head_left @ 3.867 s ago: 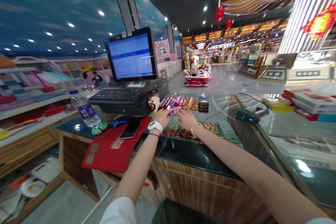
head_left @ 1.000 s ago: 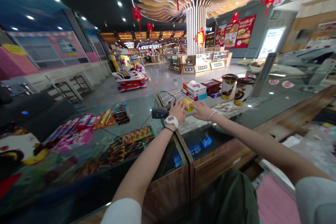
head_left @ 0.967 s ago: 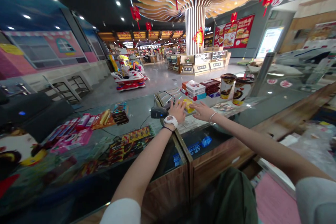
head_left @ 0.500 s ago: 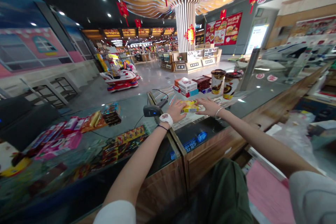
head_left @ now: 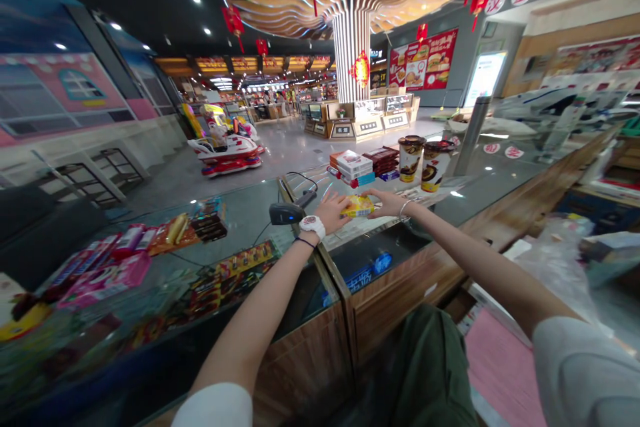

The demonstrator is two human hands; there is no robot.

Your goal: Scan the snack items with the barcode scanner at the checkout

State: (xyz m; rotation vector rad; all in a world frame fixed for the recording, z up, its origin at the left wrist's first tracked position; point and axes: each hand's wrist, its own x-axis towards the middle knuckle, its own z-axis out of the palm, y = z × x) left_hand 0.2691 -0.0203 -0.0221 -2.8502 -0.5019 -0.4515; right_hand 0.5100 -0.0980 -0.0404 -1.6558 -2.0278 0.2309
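Observation:
A small yellow packet point(head_left: 358, 206) lies low over the glass counter, held between my two hands. My left hand point(head_left: 332, 211), with a white watch at the wrist, has its fingers closed on the packet's left end. At the opposite end, the fingers and thumb of my right hand point(head_left: 387, 203) grip the packet; a thin bracelet circles that wrist. Right beside my left hand is a black barcode scanner point(head_left: 286, 214). Just behind the packet sits a stack of small boxes point(head_left: 354, 163), with dark red packets point(head_left: 384, 160) next to it.
Two lidded cups point(head_left: 411, 159) point(head_left: 436, 167) stand behind my right hand, near a metal post point(head_left: 473, 135). Snack packs point(head_left: 131, 240) spread over the left counter. A wooden drawer front point(head_left: 390, 310) runs below the glass edge. A red-and-white kiddie ride point(head_left: 226, 150) stands beyond.
The view has shifted slightly. My right hand's fingers have drawn in closer around the packet's right end, and the packet is tilted a little. My left hand remains at its left end.

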